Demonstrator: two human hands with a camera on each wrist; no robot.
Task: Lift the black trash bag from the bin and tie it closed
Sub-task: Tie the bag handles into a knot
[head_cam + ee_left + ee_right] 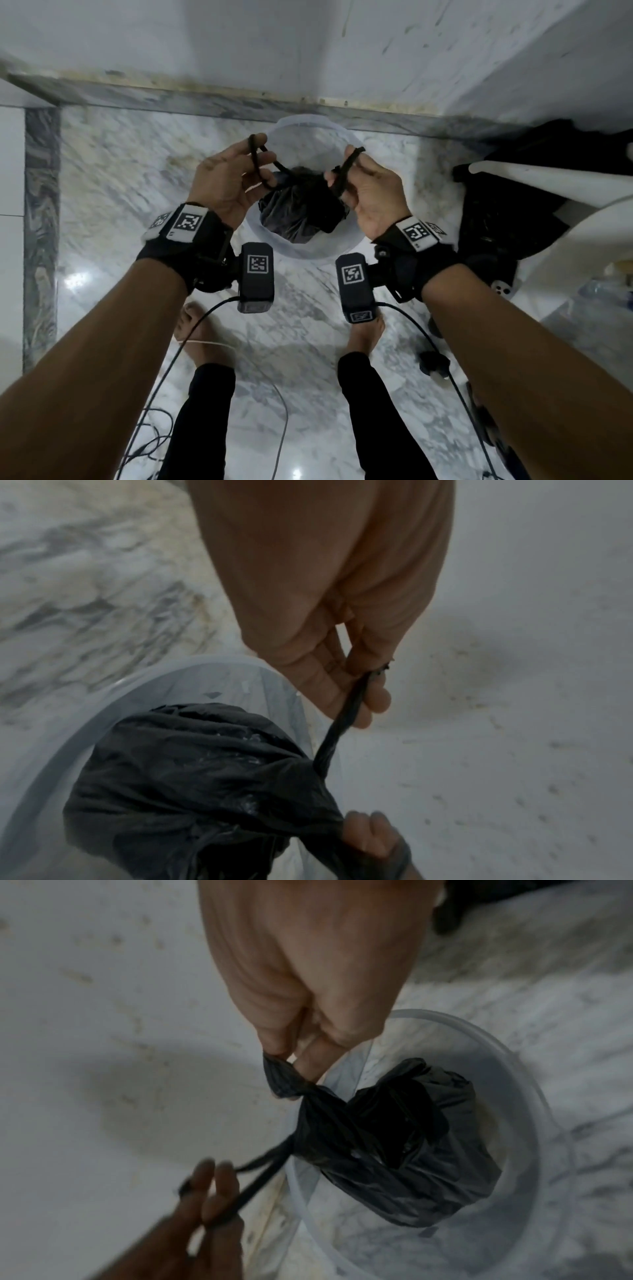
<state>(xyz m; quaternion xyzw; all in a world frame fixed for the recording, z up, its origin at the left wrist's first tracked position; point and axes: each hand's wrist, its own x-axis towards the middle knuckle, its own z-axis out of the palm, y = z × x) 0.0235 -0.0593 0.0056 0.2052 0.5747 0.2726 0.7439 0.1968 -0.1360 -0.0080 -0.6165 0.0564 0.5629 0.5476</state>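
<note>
Black trash bag hangs over the translucent white bin, a twisted ear in each hand.
Left hand has its fingers curled round one black strand; right hand pinches the other ear. Marble floor lies beneath, against a scuffed white wall. Black plastic and a white curved object sit to the right; cables trail near the bare feet.
</note>
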